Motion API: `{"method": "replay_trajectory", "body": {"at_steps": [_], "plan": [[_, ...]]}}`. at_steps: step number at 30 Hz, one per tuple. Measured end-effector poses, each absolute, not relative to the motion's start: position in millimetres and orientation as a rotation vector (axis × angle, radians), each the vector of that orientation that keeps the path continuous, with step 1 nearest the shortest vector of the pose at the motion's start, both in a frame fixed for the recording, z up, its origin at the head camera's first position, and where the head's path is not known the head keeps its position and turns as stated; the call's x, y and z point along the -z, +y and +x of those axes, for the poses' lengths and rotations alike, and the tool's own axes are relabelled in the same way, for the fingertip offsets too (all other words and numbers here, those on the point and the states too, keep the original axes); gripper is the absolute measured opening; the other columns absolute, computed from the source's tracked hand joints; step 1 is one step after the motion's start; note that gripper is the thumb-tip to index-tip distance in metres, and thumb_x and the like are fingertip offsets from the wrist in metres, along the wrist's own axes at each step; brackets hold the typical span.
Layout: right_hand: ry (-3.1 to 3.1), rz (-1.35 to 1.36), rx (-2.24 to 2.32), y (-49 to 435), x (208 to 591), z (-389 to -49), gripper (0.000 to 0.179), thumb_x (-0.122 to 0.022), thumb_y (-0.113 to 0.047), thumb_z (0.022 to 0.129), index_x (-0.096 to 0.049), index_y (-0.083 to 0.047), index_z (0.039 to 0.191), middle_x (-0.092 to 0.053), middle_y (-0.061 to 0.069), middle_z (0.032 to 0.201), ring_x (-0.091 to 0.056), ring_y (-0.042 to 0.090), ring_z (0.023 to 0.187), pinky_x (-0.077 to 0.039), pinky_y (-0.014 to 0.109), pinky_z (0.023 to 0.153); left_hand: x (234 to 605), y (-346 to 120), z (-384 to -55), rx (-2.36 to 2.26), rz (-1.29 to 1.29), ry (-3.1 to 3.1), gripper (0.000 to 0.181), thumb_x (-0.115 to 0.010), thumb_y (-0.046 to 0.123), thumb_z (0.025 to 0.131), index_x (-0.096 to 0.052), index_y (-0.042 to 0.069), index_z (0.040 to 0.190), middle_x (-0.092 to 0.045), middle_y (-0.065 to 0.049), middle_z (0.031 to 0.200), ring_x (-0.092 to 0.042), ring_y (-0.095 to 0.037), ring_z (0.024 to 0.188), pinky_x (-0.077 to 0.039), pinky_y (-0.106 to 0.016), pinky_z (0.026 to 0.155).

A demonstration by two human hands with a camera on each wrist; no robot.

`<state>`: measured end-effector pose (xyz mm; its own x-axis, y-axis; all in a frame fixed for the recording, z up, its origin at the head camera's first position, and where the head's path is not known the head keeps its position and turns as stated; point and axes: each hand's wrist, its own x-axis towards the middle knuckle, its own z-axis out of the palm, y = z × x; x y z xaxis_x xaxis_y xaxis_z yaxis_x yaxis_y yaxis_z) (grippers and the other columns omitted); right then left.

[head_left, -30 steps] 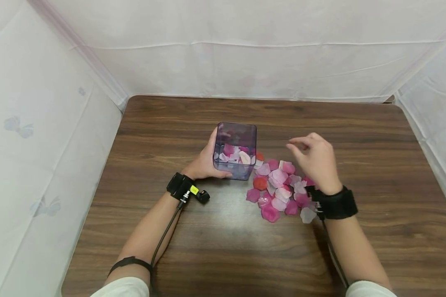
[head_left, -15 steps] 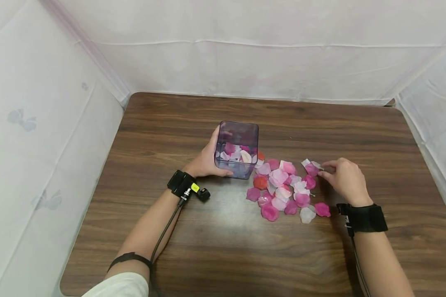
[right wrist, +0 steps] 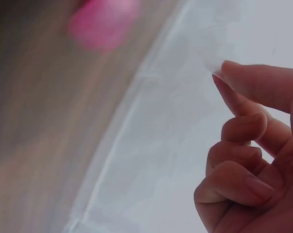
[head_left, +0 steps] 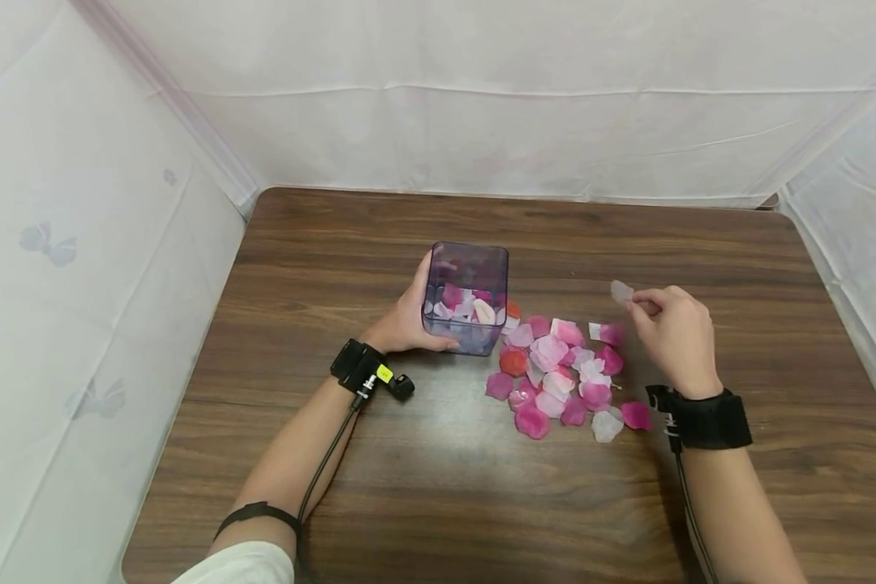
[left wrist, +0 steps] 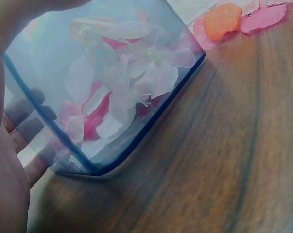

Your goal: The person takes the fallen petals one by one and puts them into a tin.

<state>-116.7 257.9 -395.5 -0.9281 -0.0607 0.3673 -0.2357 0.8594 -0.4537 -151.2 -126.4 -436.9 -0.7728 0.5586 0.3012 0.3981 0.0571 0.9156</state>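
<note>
My left hand (head_left: 405, 320) grips a see-through purple plastic box (head_left: 470, 264), thumb along its near side and fingers behind it. White and pink petals lie inside the box, seen through its wall in the left wrist view. To the right, my right hand (head_left: 675, 337) pinches a single whitish petal (head_left: 620, 292) between thumb and forefinger, up off the table. Its other fingers are curled in the right wrist view. Between the hands spreads a loose pile of pink, white and red artificial petals (head_left: 549, 351), nearest the box at its left side.
The brown wooden table (head_left: 438, 503) carries everything. White sheeting (head_left: 438, 138) with faint bow prints rises behind the table and at both sides. A cable (head_left: 328, 454) runs from a black strap on each wrist along the forearm.
My right hand moved from above the pile to its right edge, then took a whitish petal and lifted it slightly. A pink petal there shifted a little. The left hand and box stay nearly still.
</note>
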Motion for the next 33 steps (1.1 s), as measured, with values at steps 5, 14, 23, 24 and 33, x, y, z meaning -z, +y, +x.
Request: {"method": "replay_trajectory", "body": {"at_steps": [5,14,23,24,33], "plan": [[-2.557,0.296,-0.810,221,380,-118,0.013,-0.075,-0.006,0.089,-0.076,0.006,0.094,-0.059,0.013,0.072,-0.050,0.022,0.066,-0.034,0.031,0.063,436,-129,-149,-1.818,0.975,2.174,0.135,-0.091,-0.003,0.063,0.004,0.007,0.158,-0.028,-0.027,0.151,-0.039,-0.045,0.133,-0.032,-0.061,0.111],[-2.424,0.547,-0.987,150,360,-112,0.014,-0.081,-0.008,0.086,-0.078,0.001,0.096,-0.058,0.008,0.073,-0.052,0.018,0.068,-0.038,0.024,0.064,438,-129,-149,-1.807,0.987,2.181,0.135,-0.092,-0.002,0.064,0.005,0.008,0.159,-0.029,-0.028,0.151,-0.039,-0.046,0.133,-0.032,-0.062,0.111],[-2.576,0.635,-0.943,97,367,-111,0.015,-0.081,-0.015,0.087,-0.080,-0.004,0.098,-0.054,0.004,0.072,-0.046,0.018,0.065,-0.037,0.031,0.056,439,-126,-147,-1.829,0.996,2.171,0.135,-0.091,-0.005,0.063,0.003,0.005,0.158,-0.032,-0.027,0.148,-0.042,-0.043,0.129,-0.037,-0.061,0.107],[-2.586,0.637,-0.939,94,368,-112,0.015,-0.081,-0.016,0.087,-0.080,-0.004,0.098,-0.053,0.005,0.072,-0.045,0.018,0.065,-0.036,0.031,0.056,439,-127,-147,-1.825,0.996,2.178,0.134,-0.092,-0.004,0.063,0.003,0.004,0.158,-0.033,-0.028,0.148,-0.043,-0.044,0.128,-0.037,-0.061,0.106],[-2.588,0.631,-0.942,86,370,-110,0.016,-0.080,-0.015,0.087,-0.080,-0.004,0.099,-0.053,0.007,0.071,-0.043,0.019,0.065,-0.035,0.031,0.056,437,-130,-146,-1.769,1.006,2.228,0.135,-0.092,0.000,0.064,0.003,0.007,0.158,-0.033,-0.025,0.150,-0.045,-0.042,0.127,-0.039,-0.060,0.106]]}}
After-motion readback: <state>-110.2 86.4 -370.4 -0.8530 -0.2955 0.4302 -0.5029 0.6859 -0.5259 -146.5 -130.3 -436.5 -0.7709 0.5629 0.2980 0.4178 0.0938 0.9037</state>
